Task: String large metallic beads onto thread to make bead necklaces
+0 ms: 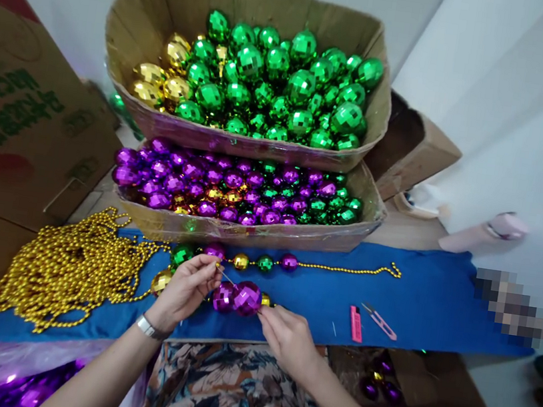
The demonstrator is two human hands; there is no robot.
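Observation:
My left hand (192, 283) is closed in a pinch on a thin string, with a tiny gold bead at the fingertips. The string runs down to two shiny purple faceted balls (247, 298) between my hands. Against the right side of these balls, my right hand (290, 341) is closed, its fingertips pinched together; what they grip is hidden. A gold ball (265, 299) shows just behind them. Beyond my hands lies a strand of green, purple and gold balls (264, 263), ending in a gold bead chain (343, 269). Near my left wrist is a larger gold ball (160, 281).
A heap of gold bead chain (70, 269) covers the left of the blue cloth (422, 279). Cardboard boxes of green (301, 86) and purple balls (160, 169) stand behind. To the right lie a pink lighter (355, 324), thread snips (381, 322) and a needle-like sliver (334, 329).

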